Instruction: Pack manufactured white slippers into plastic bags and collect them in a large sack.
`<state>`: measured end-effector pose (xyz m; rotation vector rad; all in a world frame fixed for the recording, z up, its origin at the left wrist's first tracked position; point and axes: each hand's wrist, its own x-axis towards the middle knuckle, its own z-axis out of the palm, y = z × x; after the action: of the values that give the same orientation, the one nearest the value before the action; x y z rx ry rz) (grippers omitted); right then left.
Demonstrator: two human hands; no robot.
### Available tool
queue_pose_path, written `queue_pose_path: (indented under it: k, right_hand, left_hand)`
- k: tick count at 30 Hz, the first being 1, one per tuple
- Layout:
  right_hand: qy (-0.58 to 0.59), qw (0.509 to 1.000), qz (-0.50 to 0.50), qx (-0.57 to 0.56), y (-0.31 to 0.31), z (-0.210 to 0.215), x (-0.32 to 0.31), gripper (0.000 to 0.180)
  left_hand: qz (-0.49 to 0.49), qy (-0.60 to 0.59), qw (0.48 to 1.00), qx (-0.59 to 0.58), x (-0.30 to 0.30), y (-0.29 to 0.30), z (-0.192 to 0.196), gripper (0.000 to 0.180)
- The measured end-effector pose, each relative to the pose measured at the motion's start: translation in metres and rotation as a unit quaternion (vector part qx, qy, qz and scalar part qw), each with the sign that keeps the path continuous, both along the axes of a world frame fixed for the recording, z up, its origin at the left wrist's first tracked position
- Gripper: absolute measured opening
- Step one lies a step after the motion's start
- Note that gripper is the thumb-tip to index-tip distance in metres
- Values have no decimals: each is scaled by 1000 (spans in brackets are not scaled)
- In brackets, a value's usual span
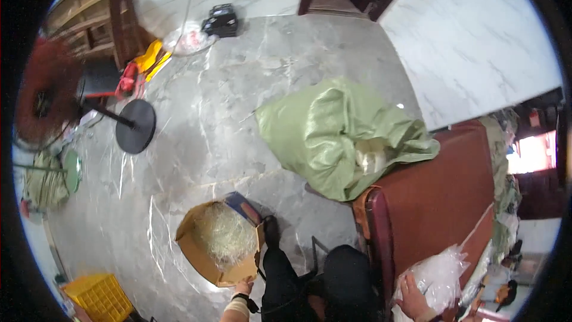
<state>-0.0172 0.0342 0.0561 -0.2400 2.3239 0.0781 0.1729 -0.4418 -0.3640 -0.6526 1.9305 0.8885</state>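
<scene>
On the floor by my left leg stands an open cardboard box [186, 249] filled with a tangle of clear, thin plastic pieces [223, 235]. My left hand [243, 287] is closed on the box's near rim, a dark band round its wrist. To the right, a clear plastic bag with whitish contents [444, 271] lies on the reddish-brown table [438, 203]. My right hand [411, 299] rests on this bag with its fingers stretched out. What exactly the bag contains is too blurred to tell.
A large green woven sack [316, 125] slumps against the table's far end, its mouth open. At the left stands a fan with a round black base [136, 126]. A yellow crate [101, 298] sits at lower left. A black case [220, 22] is by the far wall.
</scene>
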Motion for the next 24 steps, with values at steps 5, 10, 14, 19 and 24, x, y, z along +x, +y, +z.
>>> queue_pose_path:
  k: [5, 10, 14, 19, 24]
  right_hand:
    - [-103, 991, -35, 73, -1, -1, -23, 80]
    - [-61, 997, 10, 50, 17, -14, -26, 67]
    - [-95, 992, -64, 52, -1, -2, -44, 52]
    - [-55, 986, -160, -11, -45, 24, -123, 31]
    - [229, 890, -157, -363, -102, -8, -192, 19]
  left_hand:
    - [84, 150, 985, 34, -12, -18, 54, 35]
    - [365, -86, 896, 237, -107, -95, 101, 35]
    - [223, 1, 955, 193, -197, -153, 119, 37]
    - [51, 150, 983, 97, -326, -244, 150, 43]
    - [-88, 375, 922, 44, -560, -137, 228, 23]
